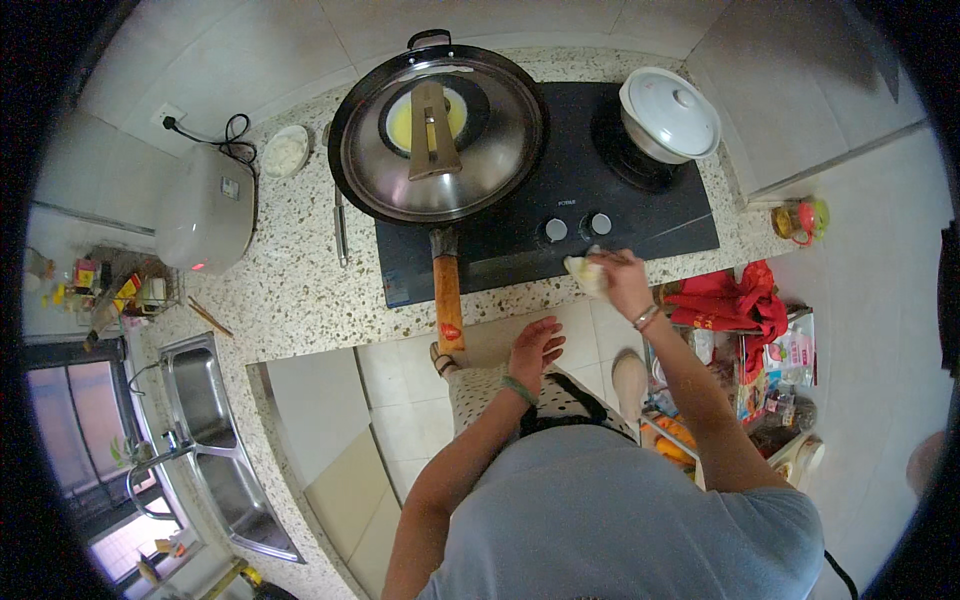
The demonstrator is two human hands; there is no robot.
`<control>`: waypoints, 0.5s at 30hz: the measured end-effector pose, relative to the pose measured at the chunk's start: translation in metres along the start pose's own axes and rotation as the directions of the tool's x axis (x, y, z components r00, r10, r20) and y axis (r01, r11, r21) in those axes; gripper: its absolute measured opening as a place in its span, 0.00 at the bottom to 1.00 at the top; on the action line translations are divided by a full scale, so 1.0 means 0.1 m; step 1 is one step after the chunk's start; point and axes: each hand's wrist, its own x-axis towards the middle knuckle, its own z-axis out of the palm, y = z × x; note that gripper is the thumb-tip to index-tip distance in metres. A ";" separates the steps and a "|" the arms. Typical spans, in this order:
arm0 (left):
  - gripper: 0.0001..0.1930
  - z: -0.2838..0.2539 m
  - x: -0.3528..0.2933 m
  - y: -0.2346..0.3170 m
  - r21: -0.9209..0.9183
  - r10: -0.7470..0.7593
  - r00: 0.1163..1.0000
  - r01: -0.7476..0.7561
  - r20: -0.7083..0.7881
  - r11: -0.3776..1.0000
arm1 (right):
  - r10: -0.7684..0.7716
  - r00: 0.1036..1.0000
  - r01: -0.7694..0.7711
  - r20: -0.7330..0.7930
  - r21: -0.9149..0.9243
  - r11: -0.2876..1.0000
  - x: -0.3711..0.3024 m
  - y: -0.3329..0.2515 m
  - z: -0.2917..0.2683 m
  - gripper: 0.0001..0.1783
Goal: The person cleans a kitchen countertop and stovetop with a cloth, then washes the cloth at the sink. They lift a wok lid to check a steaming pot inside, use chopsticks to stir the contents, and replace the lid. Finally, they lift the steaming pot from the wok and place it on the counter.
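A crumpled pale cloth (588, 274) is gripped in my right hand (622, 280), over the front edge of the black gas stove (660, 225), just below its two knobs (577, 228). Nothing shows in my left hand (535, 352), which hangs in front of my body with loosely bent fingers, away from the counter. A large wok (341, 160) with a domed steel lid (490, 150) sits on the left of the stove. Its wooden handle (447, 300) sticks out past the counter edge, near my left hand. On the right burner stands a white lidded pot (670, 115).
Left of the wok are a small white bowl (286, 152), a rice cooker (205, 210) and chopsticks (210, 317). A double steel sink (235, 490) lies far left. At right are an oil bottle (800, 220) and a shelf of packages with a red bag (735, 305).
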 end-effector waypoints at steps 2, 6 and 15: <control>0.14 -0.04 0.06 -0.07 0.007 0.011 1.000 -0.012 0.017 1.000 | 0.258 0.964 -0.216 -0.072 0.360 0.908 -0.16 0.40 -0.09 0.16; 0.14 -0.09 0.12 -0.13 0.005 0.023 0.998 -0.024 0.058 1.000 | 0.791 0.607 -0.281 -0.074 0.911 0.300 -0.04 0.69 -0.49 0.13; 0.15 0.07 0.05 -0.05 0.003 -0.034 0.997 0.034 0.063 0.999 | 0.607 0.783 -0.204 -0.140 0.863 0.462 0.39 0.50 0.09 0.10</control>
